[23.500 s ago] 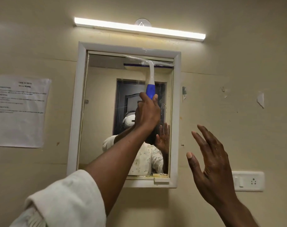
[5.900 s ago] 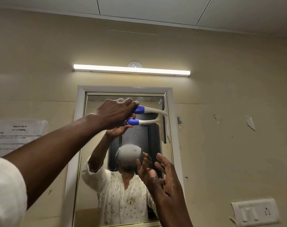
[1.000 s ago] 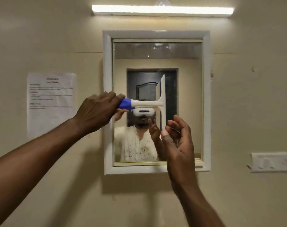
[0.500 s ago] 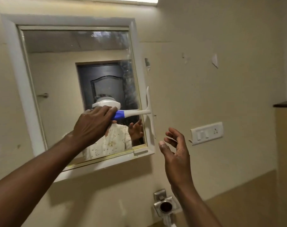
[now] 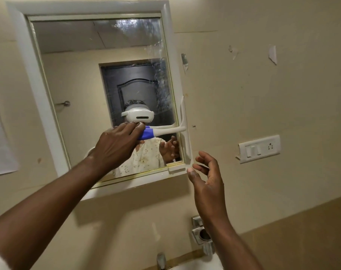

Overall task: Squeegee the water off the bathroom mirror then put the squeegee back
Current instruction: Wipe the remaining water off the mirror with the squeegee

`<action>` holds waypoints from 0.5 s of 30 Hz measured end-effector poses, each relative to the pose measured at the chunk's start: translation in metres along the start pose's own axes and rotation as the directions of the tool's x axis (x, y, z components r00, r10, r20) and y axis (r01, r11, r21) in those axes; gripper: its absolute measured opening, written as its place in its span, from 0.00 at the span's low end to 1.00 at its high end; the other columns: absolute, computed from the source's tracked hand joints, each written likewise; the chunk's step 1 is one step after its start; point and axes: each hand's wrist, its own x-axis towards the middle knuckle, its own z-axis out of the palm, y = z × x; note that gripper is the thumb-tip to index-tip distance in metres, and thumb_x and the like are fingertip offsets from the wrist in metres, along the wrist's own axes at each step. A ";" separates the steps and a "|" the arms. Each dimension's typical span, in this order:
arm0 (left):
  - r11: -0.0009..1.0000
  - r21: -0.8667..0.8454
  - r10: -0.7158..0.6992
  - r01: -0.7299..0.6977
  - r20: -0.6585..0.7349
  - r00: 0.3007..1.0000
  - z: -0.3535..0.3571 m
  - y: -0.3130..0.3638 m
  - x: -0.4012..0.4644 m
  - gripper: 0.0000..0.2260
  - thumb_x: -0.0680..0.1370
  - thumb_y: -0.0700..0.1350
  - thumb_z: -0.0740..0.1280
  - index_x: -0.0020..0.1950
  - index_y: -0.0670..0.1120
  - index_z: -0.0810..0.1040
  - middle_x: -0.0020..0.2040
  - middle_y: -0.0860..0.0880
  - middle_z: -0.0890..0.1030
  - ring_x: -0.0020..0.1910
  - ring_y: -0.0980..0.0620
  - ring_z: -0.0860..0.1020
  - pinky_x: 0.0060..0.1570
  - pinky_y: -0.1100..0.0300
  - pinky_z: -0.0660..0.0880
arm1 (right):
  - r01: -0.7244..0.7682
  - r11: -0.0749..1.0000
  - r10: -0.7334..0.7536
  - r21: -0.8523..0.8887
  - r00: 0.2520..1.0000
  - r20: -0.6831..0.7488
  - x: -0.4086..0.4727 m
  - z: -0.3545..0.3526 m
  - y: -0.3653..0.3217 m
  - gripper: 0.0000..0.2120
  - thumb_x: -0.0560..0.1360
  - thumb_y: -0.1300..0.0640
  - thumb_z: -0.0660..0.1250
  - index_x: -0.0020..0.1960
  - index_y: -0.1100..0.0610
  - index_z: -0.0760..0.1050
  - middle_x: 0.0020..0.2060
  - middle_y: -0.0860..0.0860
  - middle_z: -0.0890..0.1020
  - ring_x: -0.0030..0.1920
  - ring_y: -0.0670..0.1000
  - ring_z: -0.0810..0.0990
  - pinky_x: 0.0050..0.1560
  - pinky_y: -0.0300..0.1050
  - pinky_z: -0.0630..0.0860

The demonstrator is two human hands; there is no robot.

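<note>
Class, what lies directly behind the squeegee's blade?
The squeegee blade covers the mirror's right frame edge. Whether water remains beneath the blade is hidden.

Mirror (image 5: 82,78) glass is glossy and mostly clean, but the top right patch looks streaky and wet. Its frame (image 5: 27,55) is white painted stuff, smooth with a soft sheen. The squeegee (image 5: 171,130) is smooth white plastic with a shiny blue grip end. Wall (image 5: 263,94) paint is matt cream, scuffed, with torn scraps of paper or tape (image 5: 272,54) stuck on it. Switch plate (image 5: 260,148) is glossy white plastic. The fitting (image 5: 201,233) below is chromed metal, a bit dull, same as the tap (image 5: 161,260). The notice (image 5: 0,143) on the left is plain matt paper.
</note>
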 end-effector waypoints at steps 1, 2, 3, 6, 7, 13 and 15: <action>1.000 0.004 0.004 -0.004 -0.006 1.000 -0.001 -0.001 -0.001 0.27 0.67 0.45 0.77 0.63 0.41 0.72 0.47 0.40 0.81 0.36 0.44 0.79 0.30 0.56 0.76 | -0.005 1.000 0.005 0.003 1.000 0.009 -0.002 0.004 0.001 0.20 0.76 0.54 0.65 0.63 0.39 0.65 0.58 0.38 0.73 0.57 0.35 0.73 0.42 0.27 0.69; 1.000 0.011 0.011 -0.011 -0.007 1.000 -0.002 -0.002 -0.002 0.27 0.67 0.46 0.77 0.63 0.42 0.72 0.47 0.40 0.81 0.37 0.45 0.79 0.30 0.56 0.76 | -0.009 1.000 0.009 0.007 1.000 0.018 -0.004 0.007 0.002 0.20 0.76 0.54 0.66 0.63 0.38 0.65 0.57 0.37 0.74 0.56 0.34 0.73 0.40 0.26 0.70; 1.000 0.023 0.017 -0.017 -0.004 1.000 -0.003 -0.004 -0.004 0.28 0.67 0.46 0.77 0.62 0.42 0.72 0.47 0.40 0.81 0.36 0.45 0.79 0.30 0.57 0.76 | -0.013 1.000 0.013 0.013 1.000 0.029 -0.006 0.010 0.002 0.20 0.75 0.54 0.66 0.62 0.36 0.65 0.57 0.36 0.74 0.56 0.32 0.73 0.38 0.25 0.71; 0.998 0.053 0.014 -0.015 0.007 1.000 -0.005 -0.014 -0.017 0.28 0.66 0.46 0.78 0.62 0.41 0.72 0.47 0.40 0.81 0.36 0.46 0.79 0.29 0.58 0.75 | -0.024 0.999 0.022 0.026 0.998 0.057 -0.013 0.021 0.003 0.21 0.75 0.54 0.66 0.58 0.31 0.64 0.56 0.32 0.73 0.55 0.30 0.72 0.38 0.24 0.70; 0.999 0.045 0.003 -0.003 0.008 1.000 -0.005 -0.018 -0.023 0.28 0.66 0.46 0.78 0.62 0.41 0.72 0.48 0.40 0.81 0.36 0.46 0.78 0.29 0.58 0.75 | -0.028 0.999 0.026 0.029 0.998 0.063 -0.015 0.024 0.003 0.21 0.76 0.54 0.66 0.58 0.31 0.64 0.57 0.33 0.73 0.55 0.30 0.72 0.38 0.24 0.70; 0.999 0.012 -0.045 0.044 0.021 0.999 -0.006 -0.028 -0.051 0.28 0.68 0.47 0.76 0.64 0.42 0.71 0.49 0.41 0.81 0.37 0.47 0.79 0.30 0.59 0.75 | -0.025 0.999 0.020 0.042 0.994 0.108 -0.025 0.046 0.001 0.21 0.75 0.56 0.66 0.61 0.35 0.66 0.59 0.40 0.74 0.56 0.33 0.73 0.43 0.28 0.69; 0.999 0.011 -0.049 0.048 0.028 0.998 -0.008 -0.030 -0.056 0.27 0.68 0.47 0.76 0.64 0.41 0.72 0.49 0.40 0.82 0.36 0.46 0.79 0.30 0.58 0.75 | -0.022 0.999 0.017 0.042 0.992 0.124 -0.028 0.052 -0.001 0.21 0.75 0.56 0.66 0.61 0.35 0.65 0.59 0.40 0.74 0.56 0.32 0.72 0.42 0.25 0.69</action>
